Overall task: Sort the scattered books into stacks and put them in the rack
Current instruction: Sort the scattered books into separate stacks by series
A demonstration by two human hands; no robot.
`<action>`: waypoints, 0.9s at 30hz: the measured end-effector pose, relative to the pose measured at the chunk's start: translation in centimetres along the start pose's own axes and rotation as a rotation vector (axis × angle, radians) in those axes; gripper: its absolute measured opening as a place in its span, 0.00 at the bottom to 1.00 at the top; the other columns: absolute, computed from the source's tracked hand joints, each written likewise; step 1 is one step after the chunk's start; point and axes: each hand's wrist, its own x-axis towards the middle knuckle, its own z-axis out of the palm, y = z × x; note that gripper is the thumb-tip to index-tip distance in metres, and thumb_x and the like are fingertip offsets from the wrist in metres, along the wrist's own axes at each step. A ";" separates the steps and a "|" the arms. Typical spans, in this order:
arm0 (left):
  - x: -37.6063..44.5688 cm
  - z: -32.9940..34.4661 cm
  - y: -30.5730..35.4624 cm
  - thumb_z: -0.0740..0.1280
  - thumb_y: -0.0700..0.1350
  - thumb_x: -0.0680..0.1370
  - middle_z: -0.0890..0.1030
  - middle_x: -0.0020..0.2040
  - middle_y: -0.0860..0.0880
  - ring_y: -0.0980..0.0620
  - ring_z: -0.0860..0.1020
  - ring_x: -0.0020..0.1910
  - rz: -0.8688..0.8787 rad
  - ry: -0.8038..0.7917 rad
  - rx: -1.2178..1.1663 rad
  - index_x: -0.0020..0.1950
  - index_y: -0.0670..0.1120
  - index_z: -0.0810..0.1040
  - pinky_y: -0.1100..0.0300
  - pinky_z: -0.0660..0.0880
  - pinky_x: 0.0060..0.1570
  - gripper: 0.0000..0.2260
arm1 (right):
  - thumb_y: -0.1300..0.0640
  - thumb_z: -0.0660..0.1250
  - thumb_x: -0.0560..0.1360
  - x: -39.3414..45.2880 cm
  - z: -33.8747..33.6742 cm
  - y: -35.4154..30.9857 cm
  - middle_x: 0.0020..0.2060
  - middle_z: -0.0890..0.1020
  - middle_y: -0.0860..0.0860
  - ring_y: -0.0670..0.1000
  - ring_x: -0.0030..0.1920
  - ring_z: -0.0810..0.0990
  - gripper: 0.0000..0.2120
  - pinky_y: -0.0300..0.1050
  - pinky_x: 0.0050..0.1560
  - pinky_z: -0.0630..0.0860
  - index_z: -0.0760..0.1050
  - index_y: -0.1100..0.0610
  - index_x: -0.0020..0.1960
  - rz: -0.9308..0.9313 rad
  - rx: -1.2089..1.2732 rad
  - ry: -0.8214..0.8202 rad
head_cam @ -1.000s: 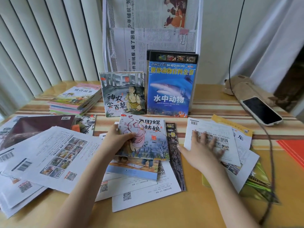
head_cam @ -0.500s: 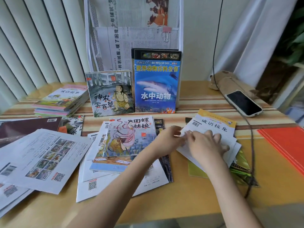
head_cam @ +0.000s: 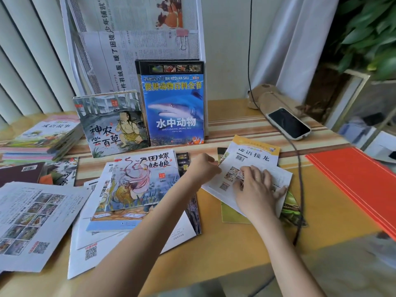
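We judge the sorting under way but far from done. In the white mesh rack (head_cam: 199,86) at upper centre stand a blue shark-cover book (head_cam: 174,110) and a grey painted-cover book (head_cam: 111,123); thin booklets lie scattered lower left. Our right hand (head_cam: 256,190) presses flat, fingers spread, on the white paper booklet (head_cam: 227,179) right of centre; our left hand (head_cam: 201,168) pinches its edge.

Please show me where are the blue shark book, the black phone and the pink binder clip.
blue shark book (head_cam: 174,110): head view, on the shark picture of its cover.
black phone (head_cam: 287,122): head view, middle of its dark screen.
pink binder clip (head_cam: 182,33): head view, on its pink body.
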 end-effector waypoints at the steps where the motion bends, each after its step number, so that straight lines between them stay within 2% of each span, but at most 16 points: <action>1: 0.2 -0.2 -0.1 0.68 0.39 0.75 0.78 0.57 0.39 0.45 0.77 0.48 -0.018 -0.004 -0.024 0.66 0.38 0.71 0.61 0.72 0.38 0.20 | 0.49 0.54 0.77 0.0 0.0 -0.1 0.71 0.62 0.44 0.54 0.74 0.51 0.15 0.76 0.65 0.45 0.63 0.46 0.63 -0.001 -0.001 0.007; 3: 0.0 -0.4 -0.1 0.67 0.41 0.75 0.79 0.46 0.40 0.49 0.75 0.36 -0.036 -0.066 -0.054 0.62 0.37 0.74 0.63 0.70 0.27 0.17 | 0.50 0.53 0.78 0.0 0.1 -0.1 0.72 0.62 0.43 0.54 0.74 0.51 0.15 0.76 0.65 0.44 0.63 0.45 0.64 -0.004 0.014 0.018; 4: -0.1 -0.4 -0.1 0.66 0.42 0.76 0.79 0.42 0.42 0.51 0.74 0.32 -0.043 -0.108 -0.070 0.58 0.37 0.76 0.64 0.70 0.26 0.14 | 0.50 0.52 0.78 0.0 0.0 -0.1 0.72 0.63 0.43 0.54 0.75 0.51 0.15 0.76 0.66 0.44 0.63 0.45 0.64 -0.007 0.035 0.025; 6: -0.2 0.0 -0.1 0.66 0.45 0.76 0.80 0.40 0.44 0.50 0.77 0.33 -0.038 -0.166 -0.056 0.51 0.39 0.79 0.61 0.75 0.31 0.10 | 0.50 0.52 0.78 0.1 -0.1 -0.1 0.71 0.63 0.42 0.54 0.75 0.51 0.15 0.75 0.67 0.43 0.63 0.45 0.64 -0.043 0.095 0.033; 8: -0.3 0.3 0.0 0.65 0.43 0.76 0.79 0.40 0.44 0.47 0.77 0.38 -0.010 -0.174 -0.031 0.47 0.40 0.77 0.58 0.75 0.37 0.07 | 0.50 0.52 0.80 0.3 0.0 0.1 0.71 0.63 0.40 0.52 0.75 0.52 0.16 0.71 0.68 0.43 0.63 0.44 0.66 -0.108 0.122 0.013; 10: -0.1 -0.1 0.0 0.65 0.40 0.76 0.78 0.40 0.43 0.45 0.77 0.39 -0.004 -0.135 -0.091 0.43 0.40 0.75 0.56 0.75 0.39 0.04 | 0.51 0.53 0.80 0.6 -0.2 0.2 0.70 0.66 0.41 0.51 0.74 0.57 0.16 0.65 0.70 0.51 0.67 0.44 0.66 -0.182 0.167 0.066; 11: 0.0 -0.7 -0.1 0.65 0.39 0.76 0.78 0.39 0.43 0.46 0.77 0.36 -0.010 -0.098 -0.143 0.43 0.41 0.75 0.58 0.75 0.37 0.03 | 0.53 0.54 0.80 0.8 -0.4 0.3 0.68 0.70 0.43 0.50 0.71 0.63 0.15 0.61 0.70 0.58 0.71 0.46 0.64 -0.227 0.233 0.122; 14: 0.0 -4.3 -0.6 0.63 0.37 0.77 0.78 0.36 0.44 0.50 0.77 0.29 -0.085 -0.017 -0.334 0.44 0.42 0.73 0.63 0.75 0.25 0.02 | 0.68 0.55 0.77 1.3 -1.3 0.7 0.59 0.78 0.49 0.48 0.54 0.76 0.19 0.43 0.53 0.74 0.78 0.51 0.57 -0.328 0.422 0.124; 16: -0.2 -7.2 -1.3 0.61 0.37 0.78 0.79 0.31 0.46 0.52 0.77 0.26 -0.144 -0.022 -0.438 0.45 0.41 0.72 0.63 0.75 0.24 0.03 | 0.74 0.55 0.73 1.5 -1.8 1.0 0.61 0.77 0.49 0.46 0.51 0.74 0.28 0.36 0.45 0.73 0.76 0.48 0.61 -0.371 0.404 -0.019; 18: -0.7 -9.5 -2.2 0.60 0.39 0.79 0.76 0.24 0.48 0.55 0.74 0.20 -0.212 -0.054 -0.552 0.41 0.41 0.72 0.67 0.71 0.19 0.07 | 0.75 0.60 0.71 1.9 -1.5 0.4 0.67 0.72 0.46 0.47 0.62 0.71 0.33 0.43 0.59 0.73 0.71 0.43 0.66 -0.439 0.318 -0.114; 19: -1.1 -10.5 -2.6 0.59 0.39 0.79 0.75 0.23 0.48 0.56 0.73 0.18 -0.247 -0.078 -0.609 0.40 0.40 0.71 0.68 0.70 0.17 0.09 | 0.73 0.64 0.71 2.2 -1.2 -0.2 0.68 0.70 0.46 0.48 0.68 0.68 0.33 0.47 0.66 0.68 0.71 0.43 0.66 -0.494 0.287 -0.116; 21: -2.3 -12.0 -3.3 0.58 0.40 0.80 0.75 0.23 0.47 0.56 0.72 0.18 -0.282 -0.113 -0.679 0.41 0.39 0.71 0.69 0.69 0.16 0.09 | 0.70 0.68 0.71 2.8 -0.5 -2.2 0.68 0.73 0.47 0.49 0.70 0.67 0.27 0.50 0.70 0.62 0.74 0.43 0.61 -0.582 0.352 -0.063; 22: -3.1 -12.7 -3.5 0.57 0.42 0.81 0.75 0.23 0.47 0.55 0.73 0.18 -0.287 -0.109 -0.698 0.42 0.38 0.70 0.68 0.69 0.16 0.10 | 0.69 0.68 0.72 3.0 -0.3 -3.4 0.64 0.76 0.47 0.49 0.67 0.71 0.23 0.50 0.68 0.65 0.76 0.44 0.56 -0.589 0.458 -0.055; 24: -4.5 -14.1 -4.5 0.54 0.48 0.82 0.78 0.27 0.45 0.52 0.75 0.21 -0.240 0.017 -0.722 0.44 0.39 0.72 0.66 0.72 0.19 0.15 | 0.68 0.66 0.73 3.0 -0.5 -6.0 0.53 0.82 0.44 0.46 0.55 0.79 0.16 0.45 0.55 0.74 0.79 0.48 0.51 -0.537 0.718 -0.067; 26: -5.3 -15.4 -6.2 0.49 0.56 0.82 0.80 0.37 0.43 0.49 0.78 0.30 -0.100 0.297 -0.648 0.45 0.40 0.74 0.62 0.74 0.28 0.23 | 0.61 0.68 0.75 3.1 -0.7 -8.8 0.52 0.83 0.48 0.43 0.50 0.80 0.07 0.36 0.48 0.74 0.80 0.54 0.51 -0.455 0.901 -0.060; 27: -5.6 -16.0 -7.1 0.47 0.58 0.82 0.81 0.42 0.44 0.49 0.78 0.35 -0.025 0.444 -0.590 0.45 0.42 0.76 0.60 0.73 0.32 0.25 | 0.57 0.68 0.75 3.2 -0.7 -10.2 0.52 0.82 0.50 0.42 0.50 0.80 0.07 0.33 0.47 0.73 0.78 0.55 0.53 -0.411 0.976 -0.077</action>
